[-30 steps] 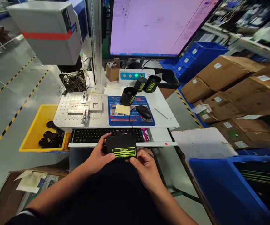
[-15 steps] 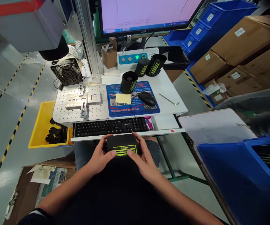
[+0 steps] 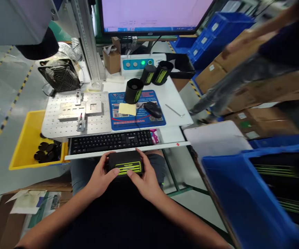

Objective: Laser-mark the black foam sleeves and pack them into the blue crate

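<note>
A black cylindrical housing with a yellow-green striped label (image 3: 123, 158) lies sideways between my hands, in front of the keyboard drawer. My left hand (image 3: 100, 177) wraps its left end, thumb on the label's edge. Around the right end curls my right hand (image 3: 147, 179), its thumb also pressing the label. Three similar black housings stand on the bench: one housing (image 3: 133, 91) on the blue mouse mat (image 3: 149, 121), a smaller housing (image 3: 147, 75) and a wider housing (image 3: 162, 73) behind it. The keyboard (image 3: 113, 141) sits just beyond my hands.
A metal fixture plate (image 3: 52, 119) and a fan (image 3: 61, 77) are at left, under a machine head (image 3: 39, 45). A yellow bin (image 3: 22, 138) holds black parts. Blue bins (image 3: 216, 173) stand at right. Another person's leg (image 3: 229, 83) shows among the cartons.
The view has turned right, so the bench appears further left. Another person has come into view at the upper right. Both hands keep hold of the housing, with thumbs on its label.
</note>
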A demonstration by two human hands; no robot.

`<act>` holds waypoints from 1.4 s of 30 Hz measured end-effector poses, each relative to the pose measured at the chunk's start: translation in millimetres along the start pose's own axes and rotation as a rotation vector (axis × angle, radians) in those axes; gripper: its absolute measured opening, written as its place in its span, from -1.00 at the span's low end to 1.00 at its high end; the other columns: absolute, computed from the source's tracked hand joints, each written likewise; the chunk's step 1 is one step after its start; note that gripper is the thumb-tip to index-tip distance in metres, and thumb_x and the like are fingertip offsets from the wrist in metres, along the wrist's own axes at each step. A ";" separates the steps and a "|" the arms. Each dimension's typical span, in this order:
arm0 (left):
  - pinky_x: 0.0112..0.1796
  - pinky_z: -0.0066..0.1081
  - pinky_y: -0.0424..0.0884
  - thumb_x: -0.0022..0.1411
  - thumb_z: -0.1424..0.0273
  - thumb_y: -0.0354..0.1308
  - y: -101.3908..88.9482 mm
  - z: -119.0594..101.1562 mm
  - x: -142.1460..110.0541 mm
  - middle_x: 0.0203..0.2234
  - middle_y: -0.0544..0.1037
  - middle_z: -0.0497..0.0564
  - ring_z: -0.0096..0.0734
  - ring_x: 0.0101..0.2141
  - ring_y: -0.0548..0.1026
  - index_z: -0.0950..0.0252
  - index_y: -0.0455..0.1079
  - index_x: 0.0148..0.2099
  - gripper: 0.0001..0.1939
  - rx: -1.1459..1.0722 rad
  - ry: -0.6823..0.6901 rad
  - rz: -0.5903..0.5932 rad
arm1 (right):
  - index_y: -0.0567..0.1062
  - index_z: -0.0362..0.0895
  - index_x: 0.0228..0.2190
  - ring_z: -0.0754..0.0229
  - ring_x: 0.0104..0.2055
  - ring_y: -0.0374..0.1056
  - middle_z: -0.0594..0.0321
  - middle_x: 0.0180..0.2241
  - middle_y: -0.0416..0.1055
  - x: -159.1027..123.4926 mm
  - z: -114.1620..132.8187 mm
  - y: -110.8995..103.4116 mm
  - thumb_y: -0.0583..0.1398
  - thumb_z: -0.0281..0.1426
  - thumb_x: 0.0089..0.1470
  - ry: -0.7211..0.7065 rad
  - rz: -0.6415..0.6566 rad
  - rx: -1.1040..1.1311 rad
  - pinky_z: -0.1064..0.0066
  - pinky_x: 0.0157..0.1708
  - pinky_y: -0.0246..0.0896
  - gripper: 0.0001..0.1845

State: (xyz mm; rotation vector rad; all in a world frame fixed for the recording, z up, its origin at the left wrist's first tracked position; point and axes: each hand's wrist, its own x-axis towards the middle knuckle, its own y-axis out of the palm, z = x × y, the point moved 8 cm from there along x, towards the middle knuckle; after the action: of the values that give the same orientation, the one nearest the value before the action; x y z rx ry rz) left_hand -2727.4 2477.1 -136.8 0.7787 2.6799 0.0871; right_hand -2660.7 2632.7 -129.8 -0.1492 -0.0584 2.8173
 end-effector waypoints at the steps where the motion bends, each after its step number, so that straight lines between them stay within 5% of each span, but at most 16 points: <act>1: 0.06 -0.19 0.41 0.14 0.08 0.33 -1.3 0.5 0.2 0.00 0.47 0.12 -0.13 0.02 0.45 0.25 0.24 0.18 -0.34 0.013 -0.007 -0.014 | 0.13 -0.04 0.30 0.00 0.14 0.41 0.06 0.15 0.41 1.0 1.0 0.7 0.31 -0.27 0.10 -0.023 0.007 -0.021 0.12 0.17 0.33 -0.18; 9: 0.04 -0.19 0.44 0.11 0.03 0.34 1.2 -7.9 -0.8 0.01 0.48 0.15 -0.08 0.03 0.47 0.27 0.23 0.19 -0.28 0.042 0.053 -0.011 | 0.01 -0.05 0.36 0.00 0.25 0.30 0.05 0.25 0.31 0.7 8.9 -1.2 0.25 -0.28 0.18 -0.074 0.079 -0.074 0.16 0.21 0.26 -0.16; 17: 0.04 -0.21 0.41 0.12 0.08 0.36 1.9 -0.2 0.4 0.04 0.46 0.15 -0.11 0.01 0.45 0.25 0.20 0.23 -0.26 0.097 0.051 -0.023 | 0.06 -0.10 0.33 0.00 0.13 0.39 0.04 0.14 0.42 0.7 4.4 -4.8 0.28 -0.25 0.16 -0.036 0.064 -0.121 0.15 0.14 0.32 -0.17; 28: 0.05 -0.23 0.42 0.15 0.04 0.30 -1.3 5.5 2.6 0.00 0.47 0.14 -0.12 0.03 0.43 0.27 0.25 0.17 -0.34 0.013 -0.017 -0.023 | 0.09 -0.01 0.34 0.04 0.27 0.27 0.09 0.26 0.31 -0.8 -5.7 -6.3 0.10 -0.20 0.35 -0.008 0.140 0.012 0.15 0.26 0.19 -0.38; 32: 0.00 -0.26 0.43 0.17 0.05 0.29 -8.4 6.8 -0.9 0.00 0.46 0.15 -0.15 -0.01 0.45 0.28 0.21 0.21 -0.31 0.063 0.021 0.041 | 0.23 -0.03 0.26 -0.03 0.20 0.34 0.06 0.20 0.38 10.1 0.4 -9.9 0.22 -0.14 0.23 0.004 0.310 -0.102 0.10 0.21 0.24 -0.36; 35: 0.06 -0.19 0.40 0.12 0.10 0.33 -12.8 -3.0 -7.9 0.03 0.47 0.15 -0.10 0.02 0.45 0.27 0.21 0.26 -0.24 0.229 0.137 0.145 | 0.36 -0.05 0.17 -0.13 0.14 0.39 0.06 0.13 0.45 16.4 7.4 -2.4 0.42 -0.12 -0.04 0.026 0.537 -0.318 0.07 0.17 0.28 -0.22; 39: 0.19 -0.11 0.30 -0.01 0.13 0.43 -20.0 -14.9 -21.5 0.17 0.42 0.17 0.00 0.12 0.41 0.22 0.22 0.31 -0.12 0.451 0.286 0.201 | 0.42 -0.03 0.18 -0.28 0.17 0.36 0.05 0.13 0.47 21.8 11.7 24.7 0.54 -0.15 -0.34 0.044 0.718 -0.582 -0.06 0.19 0.24 0.01; 42: 0.22 -0.10 0.27 -0.02 0.08 0.45 -36.0 -13.1 -32.2 0.22 0.39 0.18 0.00 0.16 0.38 0.18 0.16 0.37 -0.03 0.429 0.355 0.128 | 0.34 -0.02 0.26 -0.27 0.21 0.33 0.04 0.18 0.42 28.0 18.2 58.2 0.53 -0.20 -0.34 -0.011 0.803 -0.634 -0.09 0.22 0.20 0.10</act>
State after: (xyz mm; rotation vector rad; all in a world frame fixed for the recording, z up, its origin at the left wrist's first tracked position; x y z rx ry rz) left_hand -2724.8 2430.1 -120.0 1.1573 3.0253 -0.3641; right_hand -2707.3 2585.9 -117.7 -0.3651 -1.1263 3.4622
